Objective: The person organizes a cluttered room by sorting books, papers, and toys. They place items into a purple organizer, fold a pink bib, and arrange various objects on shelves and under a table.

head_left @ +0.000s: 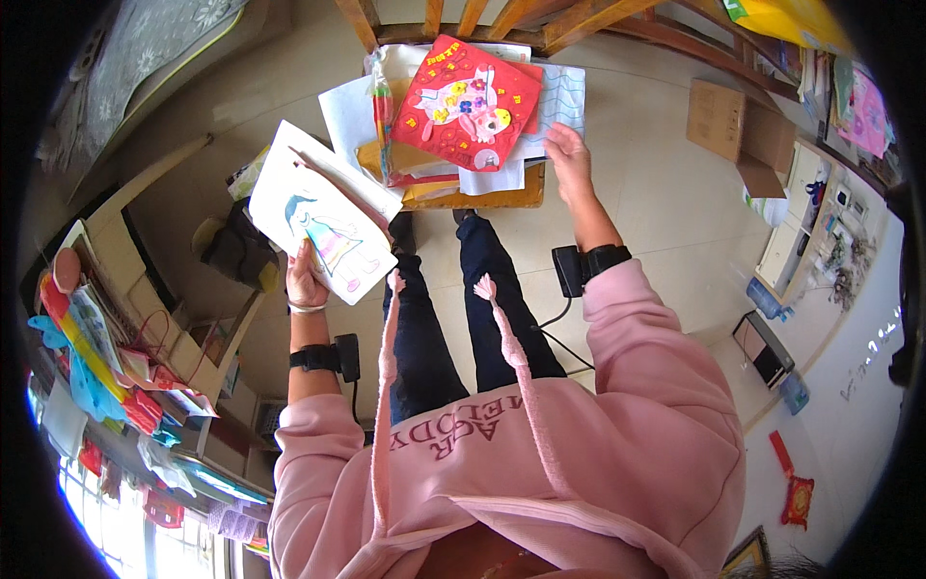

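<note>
Left hand (306, 280): clamped on the lower-left edge of a white drawing (318, 222), thumb on top, other fingers mostly hidden beneath. The drawing shows a figure with blue-green hair and a multicolored dress; it's held tilted, left of the pile, with more sheets (371, 188) showing along its right edge.

Right hand (571, 159): at the pile's right side, by the lower corner of a blue-lined sheet (567, 92). Fingers close together, slightly bent; can't tell whether they touch or pinch the sheet.

The pile sits on a wooden seat (516, 200), ahead of the person's legs. Top item: red card (424, 101) with a pink-and-white animal and colored flowers, lying askew, overlapping the lined sheet. White paper (344, 121) sticks out on the left.

Surroundings: open cardboard box (719, 121) on the floor to the right; cluttered shelving at far left. Both wrists wear black straps.
</note>
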Demonstrator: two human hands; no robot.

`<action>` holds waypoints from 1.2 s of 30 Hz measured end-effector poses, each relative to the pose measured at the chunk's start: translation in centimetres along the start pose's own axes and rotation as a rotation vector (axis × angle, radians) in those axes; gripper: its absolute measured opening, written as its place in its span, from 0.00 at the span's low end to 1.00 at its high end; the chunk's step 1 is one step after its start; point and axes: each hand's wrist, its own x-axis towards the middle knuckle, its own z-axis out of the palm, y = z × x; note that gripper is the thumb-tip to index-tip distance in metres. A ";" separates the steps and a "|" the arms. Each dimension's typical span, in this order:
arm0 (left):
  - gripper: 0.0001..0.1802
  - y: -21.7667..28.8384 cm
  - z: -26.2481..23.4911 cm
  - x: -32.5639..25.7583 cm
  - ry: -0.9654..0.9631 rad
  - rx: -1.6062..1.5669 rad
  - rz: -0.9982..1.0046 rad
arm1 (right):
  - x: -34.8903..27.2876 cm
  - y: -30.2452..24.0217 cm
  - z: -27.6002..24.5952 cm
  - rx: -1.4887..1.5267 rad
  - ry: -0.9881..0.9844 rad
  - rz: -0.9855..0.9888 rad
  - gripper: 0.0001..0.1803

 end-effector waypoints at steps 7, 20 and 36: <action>0.18 -0.2 1.0 -0.3 -0.013 -0.058 0.002 | -0.3 3.5 5.6 -0.309 0.088 0.295 0.31; 0.16 3.9 -0.1 0.3 0.086 0.365 0.107 | -6.6 -8.7 -1.8 -0.249 -0.627 -0.182 0.10; 0.25 0.9 2.1 -1.0 -0.319 0.291 -0.265 | 3.1 -4.8 3.8 -1.182 -0.248 -0.657 0.37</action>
